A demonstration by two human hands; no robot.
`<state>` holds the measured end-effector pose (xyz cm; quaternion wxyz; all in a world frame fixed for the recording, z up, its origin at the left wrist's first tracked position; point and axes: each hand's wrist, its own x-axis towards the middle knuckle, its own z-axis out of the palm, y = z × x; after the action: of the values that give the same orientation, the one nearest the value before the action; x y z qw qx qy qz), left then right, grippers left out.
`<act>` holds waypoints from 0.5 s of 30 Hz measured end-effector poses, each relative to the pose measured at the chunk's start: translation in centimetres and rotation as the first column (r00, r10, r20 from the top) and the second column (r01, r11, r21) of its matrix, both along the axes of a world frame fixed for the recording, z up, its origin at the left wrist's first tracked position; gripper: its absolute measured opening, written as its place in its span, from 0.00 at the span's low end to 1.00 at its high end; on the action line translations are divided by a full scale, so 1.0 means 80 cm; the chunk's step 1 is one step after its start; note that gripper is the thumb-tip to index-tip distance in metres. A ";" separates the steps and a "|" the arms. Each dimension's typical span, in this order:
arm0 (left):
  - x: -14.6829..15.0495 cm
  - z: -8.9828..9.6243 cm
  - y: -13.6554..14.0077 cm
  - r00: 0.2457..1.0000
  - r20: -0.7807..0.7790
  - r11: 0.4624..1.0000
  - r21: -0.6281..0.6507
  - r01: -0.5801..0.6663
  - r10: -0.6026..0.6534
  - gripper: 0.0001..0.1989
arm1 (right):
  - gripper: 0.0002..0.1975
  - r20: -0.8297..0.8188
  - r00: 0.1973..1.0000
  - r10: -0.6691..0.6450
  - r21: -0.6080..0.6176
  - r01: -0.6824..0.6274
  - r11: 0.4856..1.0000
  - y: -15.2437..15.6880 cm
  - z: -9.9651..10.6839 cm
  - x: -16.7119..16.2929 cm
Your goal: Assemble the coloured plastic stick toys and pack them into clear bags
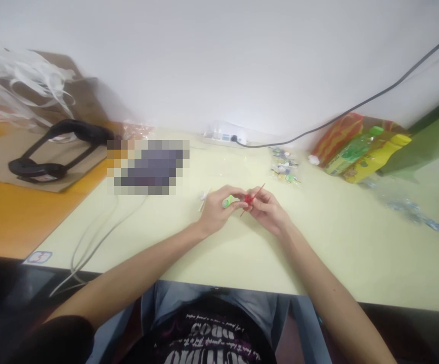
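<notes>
My left hand [219, 208] and my right hand [268, 208] meet above the pale yellow tabletop, both closed in a pinch. Between their fingertips is a small red piece with a thin red stick [258, 191] that slants up to the right; its exact kind is too small to make out. A light green thing [227, 202] shows inside the curl of my left hand, partly hidden by the fingers. Thin whitish sticks [203, 198] lie on the table just left of that hand.
Small plastic packets [286, 167] lie beyond my right hand. A green-capped bottle [354, 151] and a yellow bottle [379, 159] lean by the wall. A blurred-out dark device [151, 167] lies left, near a black headset-like frame [58, 151]. A grey cable [318, 130] crosses the wall.
</notes>
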<state>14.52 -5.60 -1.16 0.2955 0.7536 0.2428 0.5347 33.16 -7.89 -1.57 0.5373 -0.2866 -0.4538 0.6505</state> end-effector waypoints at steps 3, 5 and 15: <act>-0.001 0.000 0.000 1.000 0.003 1.000 -0.001 0.009 -0.009 0.11 | 0.16 0.038 0.999 -0.002 0.011 0.001 1.000 -0.001 0.002 -0.001; -0.001 -0.001 0.000 1.000 0.006 1.000 -0.002 0.011 -0.011 0.12 | 0.16 0.048 0.999 0.000 0.007 0.000 1.000 -0.002 0.004 -0.001; -0.002 0.009 0.007 0.999 -0.010 0.997 0.052 0.050 -0.049 0.10 | 0.24 0.042 0.999 0.020 -0.025 -0.019 1.000 -0.005 0.011 -0.012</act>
<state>14.34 -5.04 -0.42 0.2877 0.7691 0.2113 0.5303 32.16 -8.28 -0.69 0.5175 -0.3025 -0.4600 0.6550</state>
